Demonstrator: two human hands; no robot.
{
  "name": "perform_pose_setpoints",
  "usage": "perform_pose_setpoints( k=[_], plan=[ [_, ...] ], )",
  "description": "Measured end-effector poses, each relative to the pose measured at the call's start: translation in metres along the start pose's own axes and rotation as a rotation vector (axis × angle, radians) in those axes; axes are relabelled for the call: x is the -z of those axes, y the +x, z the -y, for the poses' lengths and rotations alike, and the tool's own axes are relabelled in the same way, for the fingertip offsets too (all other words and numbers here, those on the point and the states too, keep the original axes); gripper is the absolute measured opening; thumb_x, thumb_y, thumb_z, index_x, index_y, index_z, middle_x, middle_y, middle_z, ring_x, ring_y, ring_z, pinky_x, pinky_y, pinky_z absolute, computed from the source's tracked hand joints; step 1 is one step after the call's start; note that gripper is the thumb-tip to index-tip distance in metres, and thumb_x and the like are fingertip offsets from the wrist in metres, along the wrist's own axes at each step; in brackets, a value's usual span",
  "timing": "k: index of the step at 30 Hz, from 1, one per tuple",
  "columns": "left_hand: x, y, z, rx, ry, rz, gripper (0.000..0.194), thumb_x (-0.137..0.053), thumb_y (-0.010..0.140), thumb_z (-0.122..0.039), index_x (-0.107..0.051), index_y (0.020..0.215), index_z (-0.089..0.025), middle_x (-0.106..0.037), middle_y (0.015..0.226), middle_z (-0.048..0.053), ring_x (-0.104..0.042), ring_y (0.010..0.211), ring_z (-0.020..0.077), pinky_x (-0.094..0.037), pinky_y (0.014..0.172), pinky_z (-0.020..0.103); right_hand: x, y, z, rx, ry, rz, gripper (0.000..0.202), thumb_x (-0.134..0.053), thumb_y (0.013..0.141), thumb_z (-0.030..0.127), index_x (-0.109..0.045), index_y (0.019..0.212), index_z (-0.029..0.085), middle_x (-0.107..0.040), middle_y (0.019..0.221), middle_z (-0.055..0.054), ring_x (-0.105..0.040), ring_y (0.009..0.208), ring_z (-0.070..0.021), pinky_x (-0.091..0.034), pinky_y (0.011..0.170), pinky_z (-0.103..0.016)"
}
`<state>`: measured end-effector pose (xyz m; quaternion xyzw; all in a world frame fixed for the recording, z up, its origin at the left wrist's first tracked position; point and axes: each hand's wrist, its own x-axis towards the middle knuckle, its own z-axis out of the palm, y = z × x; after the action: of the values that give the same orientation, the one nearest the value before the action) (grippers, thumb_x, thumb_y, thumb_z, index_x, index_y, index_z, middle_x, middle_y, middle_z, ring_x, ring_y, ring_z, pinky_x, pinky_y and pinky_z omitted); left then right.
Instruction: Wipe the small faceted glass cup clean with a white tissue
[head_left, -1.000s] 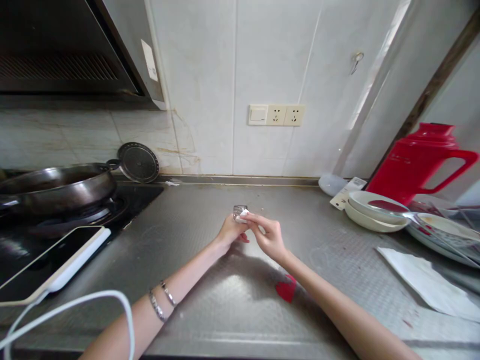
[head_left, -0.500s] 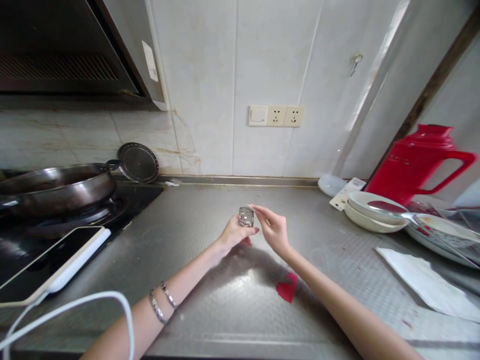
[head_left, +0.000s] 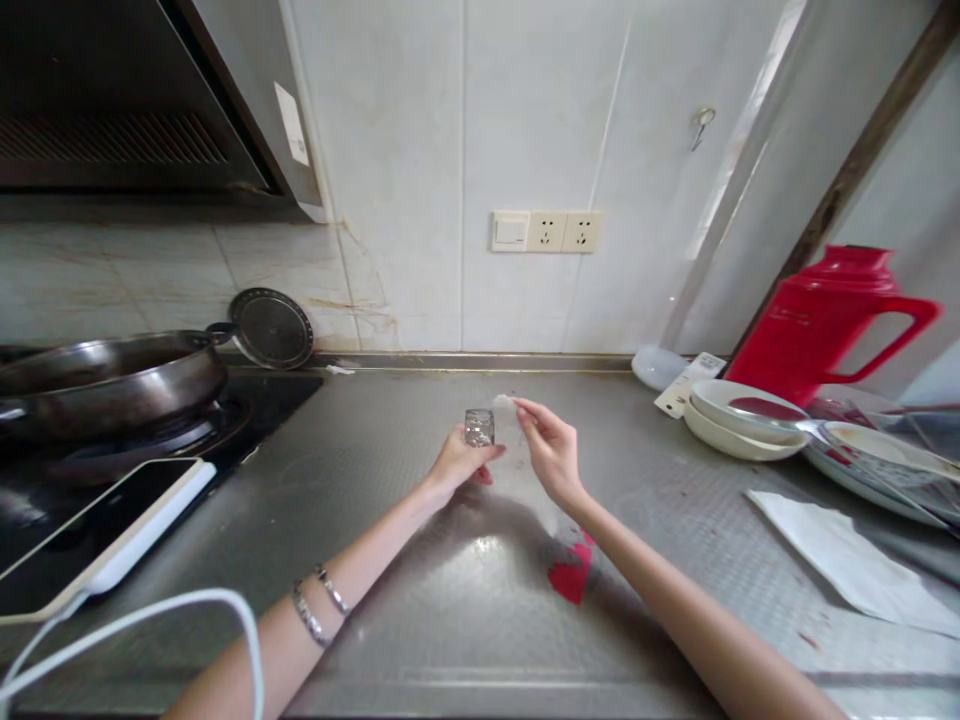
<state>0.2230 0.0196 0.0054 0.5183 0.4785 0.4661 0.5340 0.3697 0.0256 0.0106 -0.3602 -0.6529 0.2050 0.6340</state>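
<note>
The surface (head_left: 360, 440) is a grey metal sheet with a fine embossed pattern, glossy near its front edge and scattered with small specks. A black cooktop (head_left: 281, 395) takes up its left end, with a small white scrap (head_left: 340, 370) by the back edge nearby. A red patch (head_left: 571, 578) lies toward the front. On the right, a crumpled white paper (head_left: 847, 560) lies flat, and behind it sit a pale lower bowl (head_left: 739, 438) and a wide plate (head_left: 862, 482). A card (head_left: 686, 388) lies just beside the bowl, near a translucent dish (head_left: 655, 368).
</note>
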Motion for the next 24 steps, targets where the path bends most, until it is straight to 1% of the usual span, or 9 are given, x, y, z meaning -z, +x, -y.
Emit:
perform_pose_setpoints(
  k=[2, 5, 8, 12, 15, 17, 19, 21, 24],
  plan=[
    [-0.001, -0.001, 0.001, 0.017, -0.027, 0.02, 0.041, -0.079, 0.06, -0.037, -0.05, 0.08, -0.017, -0.053, 0.06, -0.006, -0.051, 0.039, 0.0078, -0.047, 0.038, 0.021, 0.001, 0.005, -0.005, -0.048, 0.014, -0.067, 0.03, -0.053, 0.089, 0.04, -0.069, 0.106, 0.022, -0.071, 0.108, -0.007, -0.066, 0.098, -0.0224, -0.051, 0.088, -0.037],
    [-0.003, -0.002, 0.003, 0.035, -0.047, 0.089, 0.046, -0.08, 0.059, -0.043, -0.052, 0.082, -0.015, -0.054, 0.063, -0.005, -0.053, 0.041, 0.0079, -0.05, 0.041, 0.023, -0.001, 0.007, -0.013, -0.09, 0.04, -0.026, 0.033, -0.054, 0.087, 0.043, -0.069, 0.108, 0.021, -0.07, 0.11, -0.008, -0.065, 0.101, -0.0233, -0.049, 0.092, -0.039],
    [-0.003, -0.004, 0.004, 0.052, -0.077, 0.149, 0.052, -0.081, 0.058, -0.047, -0.055, 0.09, -0.015, -0.053, 0.062, -0.006, -0.052, 0.043, 0.0076, -0.054, 0.044, 0.025, -0.004, 0.007, -0.019, -0.151, 0.132, 0.141, 0.034, -0.054, 0.087, 0.044, -0.069, 0.107, 0.021, -0.07, 0.11, -0.008, -0.065, 0.101, -0.0234, -0.05, 0.091, -0.039],
    [-0.001, -0.003, 0.002, 0.069, -0.137, 0.166, 0.059, -0.079, 0.06, -0.052, -0.058, 0.102, -0.016, -0.054, 0.065, -0.004, -0.053, 0.044, 0.0067, -0.057, 0.048, 0.026, 0.003, 0.011, -0.022, -0.25, 0.339, 0.433, 0.038, -0.048, 0.088, 0.038, -0.06, 0.121, 0.022, -0.063, 0.124, -0.007, -0.06, 0.111, -0.0228, -0.048, 0.095, -0.04],
    [0.002, -0.001, 0.001, 0.082, -0.138, 0.167, 0.061, -0.076, 0.061, -0.057, -0.06, 0.102, -0.015, -0.057, 0.068, -0.001, -0.053, 0.044, 0.0068, -0.057, 0.049, 0.027, 0.006, 0.01, -0.02, -0.227, 0.377, 0.593, 0.054, -0.059, 0.079, 0.028, -0.048, 0.133, 0.026, -0.057, 0.13, -0.006, -0.056, 0.116, -0.0225, -0.045, 0.1, -0.042],
    [0.004, 0.0, 0.002, 0.085, -0.131, 0.177, 0.062, -0.075, 0.062, -0.058, -0.06, 0.104, -0.014, -0.058, 0.069, 0.0, -0.054, 0.045, 0.0072, -0.057, 0.049, 0.027, 0.003, 0.005, -0.018, -0.164, 0.318, 0.614, 0.072, -0.068, 0.071, 0.023, -0.04, 0.138, 0.028, -0.05, 0.136, -0.007, -0.051, 0.122, -0.0223, -0.042, 0.103, -0.041],
    [0.004, 0.001, 0.003, 0.08, -0.129, 0.178, 0.064, -0.075, 0.062, -0.058, -0.059, 0.107, -0.015, -0.059, 0.07, 0.0, -0.055, 0.047, 0.0079, -0.057, 0.049, 0.026, -0.002, 0.0, -0.017, -0.093, 0.241, 0.565, 0.083, -0.074, 0.065, 0.021, -0.037, 0.139, 0.028, -0.045, 0.14, -0.009, -0.046, 0.126, -0.0229, -0.041, 0.104, -0.039],
    [0.002, 0.0, 0.005, 0.066, -0.136, 0.183, 0.069, -0.075, 0.061, -0.06, -0.057, 0.11, -0.015, -0.06, 0.075, 0.001, -0.056, 0.049, 0.0083, -0.057, 0.05, 0.027, -0.005, -0.003, -0.018, -0.05, 0.184, 0.531, 0.084, -0.077, 0.063, 0.021, -0.038, 0.138, 0.026, -0.043, 0.14, -0.01, -0.045, 0.127, -0.0236, -0.042, 0.103, -0.038],
    [0.001, -0.001, 0.007, -0.004, -0.152, 0.224, 0.085, -0.076, 0.056, -0.063, -0.047, 0.121, -0.017, -0.062, 0.088, 0.005, -0.056, 0.049, 0.0086, -0.057, 0.05, 0.03, -0.004, 0.001, -0.021, -0.063, 0.187, 0.514, 0.077, -0.076, 0.064, 0.02, -0.042, 0.133, 0.025, -0.046, 0.136, -0.011, -0.052, 0.119, -0.0228, -0.047, 0.097, -0.037]
  ],
)
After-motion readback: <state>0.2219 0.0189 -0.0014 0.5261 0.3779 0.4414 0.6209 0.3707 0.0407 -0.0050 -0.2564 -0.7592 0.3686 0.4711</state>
